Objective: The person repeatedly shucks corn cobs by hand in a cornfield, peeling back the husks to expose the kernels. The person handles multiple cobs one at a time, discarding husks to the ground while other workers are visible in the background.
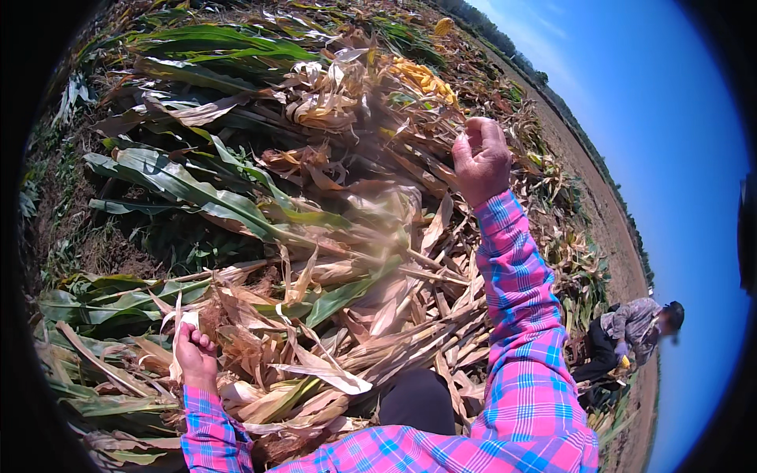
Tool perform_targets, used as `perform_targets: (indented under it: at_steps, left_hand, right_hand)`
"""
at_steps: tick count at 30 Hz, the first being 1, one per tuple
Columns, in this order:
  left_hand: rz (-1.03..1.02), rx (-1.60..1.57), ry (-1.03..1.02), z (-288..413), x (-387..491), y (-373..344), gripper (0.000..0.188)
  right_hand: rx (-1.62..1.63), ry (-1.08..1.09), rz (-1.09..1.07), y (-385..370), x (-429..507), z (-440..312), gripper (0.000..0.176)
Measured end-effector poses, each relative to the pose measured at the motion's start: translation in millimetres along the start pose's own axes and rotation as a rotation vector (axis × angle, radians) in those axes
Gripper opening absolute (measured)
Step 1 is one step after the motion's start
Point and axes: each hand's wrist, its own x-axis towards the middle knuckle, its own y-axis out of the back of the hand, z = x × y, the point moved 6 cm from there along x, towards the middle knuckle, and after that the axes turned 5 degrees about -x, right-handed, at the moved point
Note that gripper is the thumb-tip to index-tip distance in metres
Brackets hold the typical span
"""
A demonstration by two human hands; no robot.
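Observation:
My left hand (197,358), low on the left, is closed around pale dry corn husk (176,346). Dried corn silk and brown husks lie right beside it. My right hand (486,158) is stretched out ahead over the cut stalks, with thumb and fingers curled and a gap between them. I see nothing held in it. Just beyond it is a heap of husked yellow corn ears (424,80). Farther off, one yellow ear (443,26) appears near the top; whether it touches the ground cannot be made out.
Cut corn stalks (408,331) with dry husks and green leaves (183,183) cover the ground before me. My dark-clad knee (417,402) is among them. At the right, another person (630,337) bends over stalks, a yellow ear by their hand. Bare soil (568,139) stretches beyond.

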Motion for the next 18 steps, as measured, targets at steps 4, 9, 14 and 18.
perform_targets:
  at_steps: [4, 9, 14, 18]
  left_hand:
    - [-0.005, 0.034, 0.083, -14.3, -1.1, 2.3, 0.020]
    - [0.003, 0.099, 0.052, -9.7, -6.1, 2.7, 0.016]
    - [0.032, 0.195, 0.035, -23.9, -13.8, -7.4, 0.014]
    - [0.058, 0.211, 0.099, -34.6, -18.8, -11.2, 0.011]
  right_hand:
    - [-0.086, -0.297, -0.850, -163.1, -170.5, -4.8, 0.027]
    - [0.012, -0.260, -1.219, -231.4, -309.0, -37.3, 0.022]
    - [0.028, -0.368, -0.914, -287.8, -301.7, 4.0, 0.014]
    - [-0.389, -0.534, -1.051, -316.0, -318.9, 60.5, 0.032]
